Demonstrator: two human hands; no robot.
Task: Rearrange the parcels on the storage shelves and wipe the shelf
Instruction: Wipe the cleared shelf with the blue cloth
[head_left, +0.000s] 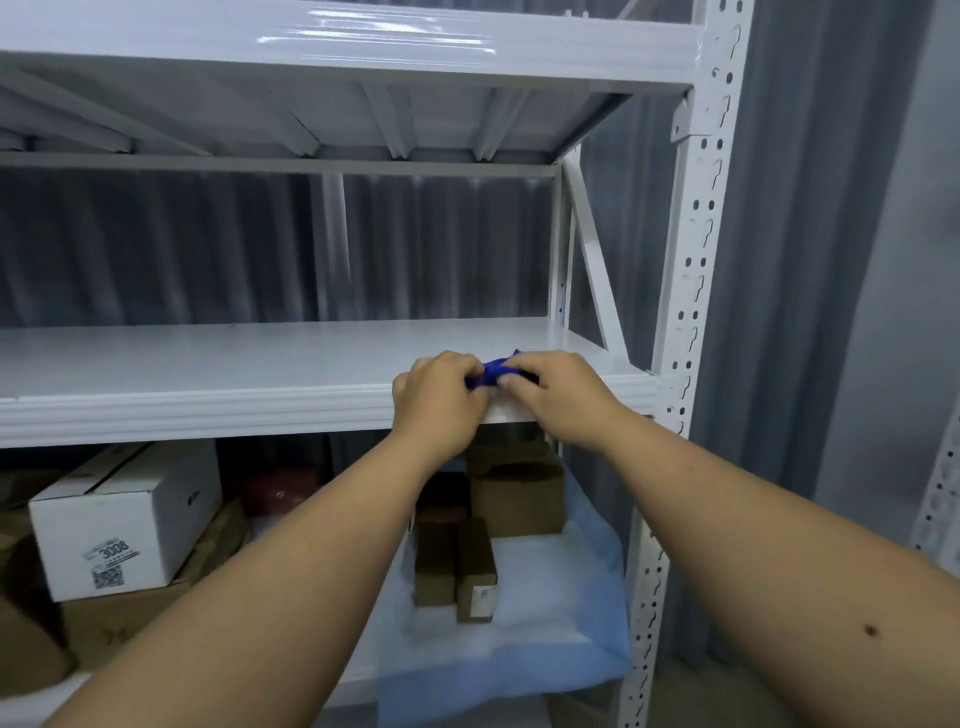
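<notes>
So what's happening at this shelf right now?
A person has both hands on a small blue cloth at the front edge of the middle shelf: left hand, right hand. That shelf holds nothing else in view. The parcels, a white box and brown boxes, sit on the shelf below.

A small dark-blue cloth (494, 375), bunched up, sits at the front right edge of a bare white metal shelf (208, 364), most of it hidden. One level down, parcels crowd the lower shelf: a white carton (130, 525) with a printed label tilted atop brown boxes at left, a larger brown box (519, 493) toward the back, and two narrow brown boxes (457, 571) standing side by side on pale blue sheeting (587, 623).
</notes>
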